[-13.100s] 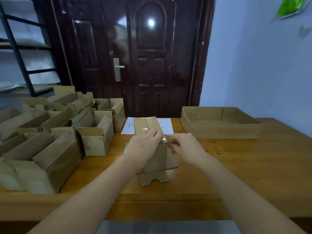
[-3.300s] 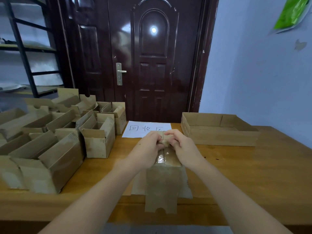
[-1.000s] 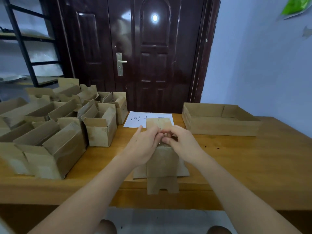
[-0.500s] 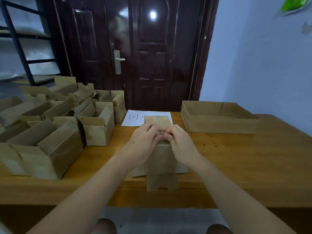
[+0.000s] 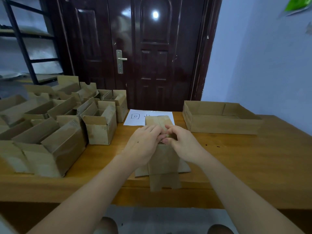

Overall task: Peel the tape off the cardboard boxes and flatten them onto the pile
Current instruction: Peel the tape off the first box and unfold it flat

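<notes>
Lying under both hands, the cardboard box point(image 5: 163, 159); left hand point(image 5: 143, 146) and right hand point(image 5: 183, 144) pinch its top.

Matt cardboard box point(image 5: 163, 159), wooden table point(image 5: 244, 166), glossy door point(image 5: 152, 56)

My two forearms reach forward and come together in front of me. My left hand point(image 5: 143, 144) lies palm down, its fingers bent at the tips and meeting my right hand point(image 5: 181, 144). My right fingers point(image 5: 170, 132) are curled, and the thumb is pressed against them in a pinch.
</notes>
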